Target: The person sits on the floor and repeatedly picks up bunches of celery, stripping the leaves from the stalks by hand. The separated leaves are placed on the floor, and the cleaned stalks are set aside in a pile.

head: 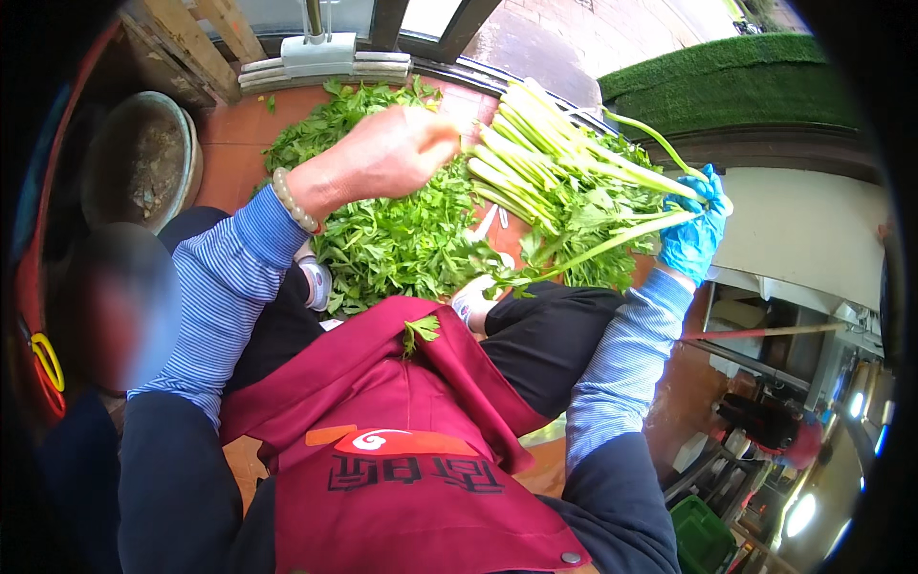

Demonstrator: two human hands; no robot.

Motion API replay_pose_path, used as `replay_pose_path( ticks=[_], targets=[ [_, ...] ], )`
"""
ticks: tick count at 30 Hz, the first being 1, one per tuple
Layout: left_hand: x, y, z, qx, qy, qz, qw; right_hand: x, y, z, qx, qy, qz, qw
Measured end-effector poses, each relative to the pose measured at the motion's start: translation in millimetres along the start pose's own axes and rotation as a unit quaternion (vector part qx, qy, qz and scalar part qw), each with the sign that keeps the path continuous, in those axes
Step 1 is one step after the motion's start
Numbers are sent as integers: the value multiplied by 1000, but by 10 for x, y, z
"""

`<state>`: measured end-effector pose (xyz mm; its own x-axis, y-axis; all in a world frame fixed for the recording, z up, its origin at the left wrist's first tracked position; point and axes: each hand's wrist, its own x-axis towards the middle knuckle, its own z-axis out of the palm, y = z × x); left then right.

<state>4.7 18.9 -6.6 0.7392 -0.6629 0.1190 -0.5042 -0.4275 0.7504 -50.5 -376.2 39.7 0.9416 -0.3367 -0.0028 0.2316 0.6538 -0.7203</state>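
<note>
My right hand (694,226), in a blue disposable glove, grips several celery stalks (609,247) at their base ends. One leafy stalk slants down-left over my knee; others reach toward the doorway. My left hand (391,154) is bare, with a bead bracelet (290,201) at the wrist. It hovers over a heap of celery leaves (401,247) on the floor, back of the hand up and fingers bent. Whether anything is between those fingers is hidden. Right of the heap lies a pile of celery stalks (520,154), cut ends pointing left and leaves to the right.
A round tub (193,154) with dirty contents stands at left. Wooden boards (186,46) lean behind it. Ahead are a door track and green artificial turf (724,86). A celery leaf (422,330) lies on my maroon apron (401,531). Scissors (46,366) show at far left.
</note>
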Motion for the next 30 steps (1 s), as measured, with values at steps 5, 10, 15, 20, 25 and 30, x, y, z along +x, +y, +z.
replay_pose_path(
  ticks=[5,10,15,20,25,30],
  targets=[
    [69,194,-167,-517,156,-42,841,171,128,-210,-125,-27,-42,991],
    [-164,78,-525,-623,317,-88,709,167,203,-14,-226,-11,-103,969],
    [-140,-128,-674,-329,369,-116,862,-30,-210,-55,-89,79,-66,991],
    [-89,308,-92,78,230,113,963,-79,146,492,73,-3,-33,997],
    [136,740,228,-139,201,196,950,-116,375,651,34,-53,-46,997],
    [272,608,368,-63,118,163,977,-158,502,744,44,-39,-10,998]
  ],
)
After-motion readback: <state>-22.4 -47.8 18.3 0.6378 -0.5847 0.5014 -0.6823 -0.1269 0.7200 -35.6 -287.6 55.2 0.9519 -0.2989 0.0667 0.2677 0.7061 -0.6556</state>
